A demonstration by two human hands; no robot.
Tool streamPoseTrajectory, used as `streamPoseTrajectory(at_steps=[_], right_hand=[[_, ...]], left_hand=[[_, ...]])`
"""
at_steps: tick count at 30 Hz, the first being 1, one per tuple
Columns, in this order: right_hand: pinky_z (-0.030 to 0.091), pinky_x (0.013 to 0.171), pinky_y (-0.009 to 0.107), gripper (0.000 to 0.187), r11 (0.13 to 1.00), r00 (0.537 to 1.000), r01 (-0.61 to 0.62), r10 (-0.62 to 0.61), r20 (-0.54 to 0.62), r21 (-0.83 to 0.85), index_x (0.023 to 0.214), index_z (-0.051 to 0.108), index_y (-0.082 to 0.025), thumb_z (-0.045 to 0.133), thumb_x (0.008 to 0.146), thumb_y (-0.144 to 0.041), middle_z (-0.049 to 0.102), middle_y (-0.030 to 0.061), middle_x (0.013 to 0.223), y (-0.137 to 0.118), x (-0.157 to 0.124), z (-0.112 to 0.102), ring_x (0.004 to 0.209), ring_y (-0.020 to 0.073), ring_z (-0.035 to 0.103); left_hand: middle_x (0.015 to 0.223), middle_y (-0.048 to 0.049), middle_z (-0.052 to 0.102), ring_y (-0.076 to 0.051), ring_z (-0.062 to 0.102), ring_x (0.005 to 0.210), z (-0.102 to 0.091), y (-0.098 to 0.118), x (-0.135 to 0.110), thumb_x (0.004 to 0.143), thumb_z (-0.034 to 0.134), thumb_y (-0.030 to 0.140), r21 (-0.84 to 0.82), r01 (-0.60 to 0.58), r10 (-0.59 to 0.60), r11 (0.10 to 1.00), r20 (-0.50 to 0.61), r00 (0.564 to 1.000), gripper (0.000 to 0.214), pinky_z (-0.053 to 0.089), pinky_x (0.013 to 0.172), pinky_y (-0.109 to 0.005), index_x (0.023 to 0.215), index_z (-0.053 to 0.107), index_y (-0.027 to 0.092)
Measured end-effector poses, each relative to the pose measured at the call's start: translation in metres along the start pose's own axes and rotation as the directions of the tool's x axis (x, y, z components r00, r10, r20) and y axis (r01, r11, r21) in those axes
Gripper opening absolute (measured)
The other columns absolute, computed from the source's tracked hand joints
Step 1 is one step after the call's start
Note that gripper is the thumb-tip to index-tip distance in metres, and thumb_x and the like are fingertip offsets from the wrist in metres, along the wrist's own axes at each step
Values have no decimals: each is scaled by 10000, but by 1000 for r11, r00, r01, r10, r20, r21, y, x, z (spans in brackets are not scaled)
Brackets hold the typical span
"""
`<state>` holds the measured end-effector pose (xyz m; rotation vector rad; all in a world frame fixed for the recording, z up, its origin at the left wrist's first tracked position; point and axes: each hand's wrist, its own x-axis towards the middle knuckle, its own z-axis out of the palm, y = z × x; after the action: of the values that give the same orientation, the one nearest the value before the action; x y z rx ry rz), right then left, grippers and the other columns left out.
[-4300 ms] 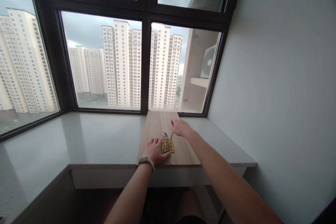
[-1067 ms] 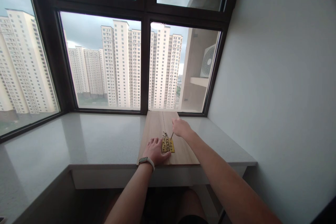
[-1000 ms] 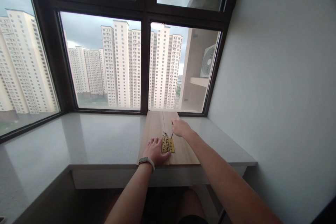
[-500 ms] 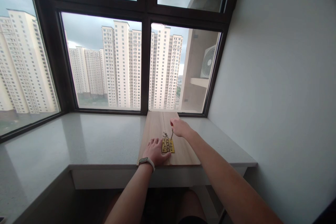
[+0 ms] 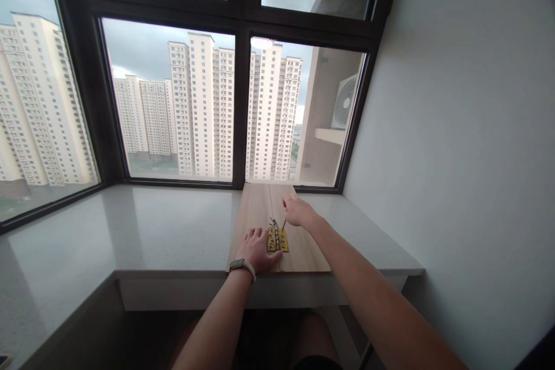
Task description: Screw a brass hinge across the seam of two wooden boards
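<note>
A brass-coloured hinge [image 5: 284, 241] lies flat across the seam of two pale wooden boards [image 5: 254, 202]. Small screws [image 5: 273, 222] lie at its far end, and more small pieces seem to rest on its left leaf. My left hand [image 5: 256, 250] is spread flat, palm down, holding the hinge against the boards, its thumb along the near edge. My right hand [image 5: 297, 210] is closed above the hinge's far right corner, gripping what looks like a screwdriver [image 5: 284, 224]. Only its thin shaft shows, pointing down at the right leaf; the tip's exact contact is too small to tell.
The boards lie on a speckled grey-white counter [image 5: 182, 231], reaching from its front edge to the dark window frame [image 5: 240, 104]. A plain wall [image 5: 455, 127] rises on the right. A dark object [image 5: 4, 361] shows at the lower left edge.
My right hand has shifted very slightly and the screwdriver shaft has changed its tilt a little. My left hand and the hinge stay in place.
</note>
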<state>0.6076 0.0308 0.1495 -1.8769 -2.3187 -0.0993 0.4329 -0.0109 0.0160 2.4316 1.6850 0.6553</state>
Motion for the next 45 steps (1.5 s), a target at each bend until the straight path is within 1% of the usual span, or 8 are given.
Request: streamPoseTrajectory(at_steps=[4,11,15,21,25,29,38,45], right_hand=[[424,700,280,165,999,999,22,-23,42,24,1062,556,-219,569,898,-209,633,93,1168,3,-1,-5,966,212,631],[444,707,308,178,999,999,28,-29,-44,-19,1103,564,-223,557,934,-277,652,108,1153,0,-6,-4,944,237,650],[464,727,310,218,999,998,-9,6,-68,-38,1147,573,-218,517,972,-335,668,127,1135,-4,-7,-1,943,240,662],[469,723,324,232,995,990,-84,78,-116,-47,1170,567,-210,458,986,-302,648,150,1120,-9,-5,8,917,251,667],[462,734,316,246,999,995,-48,47,-84,-10,1174,556,-214,528,940,-286,591,154,1234,-4,-2,7,970,253,652],[439,711,280,178,999,999,8,-6,-39,53,1086,555,-209,564,908,-222,630,104,1138,3,-3,3,953,214,635],[440,689,279,147,999,994,-3,7,-110,36,1069,553,-225,593,940,-286,664,85,1107,-1,-8,7,898,203,646],[446,728,308,203,998,979,-64,63,-192,1,1139,560,-219,476,1000,-341,667,105,1077,-6,-11,10,910,225,652]], left_hand=[[1452,-107,488,-359,361,1365,0,0,0,769,471,774,3,12,-12,1000,16,1000,866,290,1135,-470,1476,425,276],[1473,-102,473,-358,348,1382,-4,3,-2,774,477,766,0,17,-17,1000,25,1000,864,276,1148,-470,1484,413,279],[1495,-93,457,-354,324,1405,-8,5,-3,785,469,765,-2,31,-31,1000,50,998,857,260,1158,-473,1494,398,287],[1467,-100,483,-350,352,1383,-6,5,-2,780,485,756,4,22,-22,1000,26,999,854,274,1154,-455,1480,425,271],[1451,-102,496,-349,370,1368,-4,3,-2,774,490,759,4,14,-14,1000,6,1000,857,286,1149,-456,1476,433,272],[1455,-105,490,-355,363,1375,-3,3,-1,767,487,767,-8,13,-12,1000,3,1000,861,284,1149,-467,1473,436,277],[1484,-103,468,-363,344,1395,-4,2,-1,771,462,784,-17,20,-20,1000,30,999,879,266,1161,-474,1490,408,281],[1467,-105,482,-356,358,1383,-3,2,-1,773,478,776,-7,16,-15,1000,22,1000,872,282,1153,-473,1486,413,277]])
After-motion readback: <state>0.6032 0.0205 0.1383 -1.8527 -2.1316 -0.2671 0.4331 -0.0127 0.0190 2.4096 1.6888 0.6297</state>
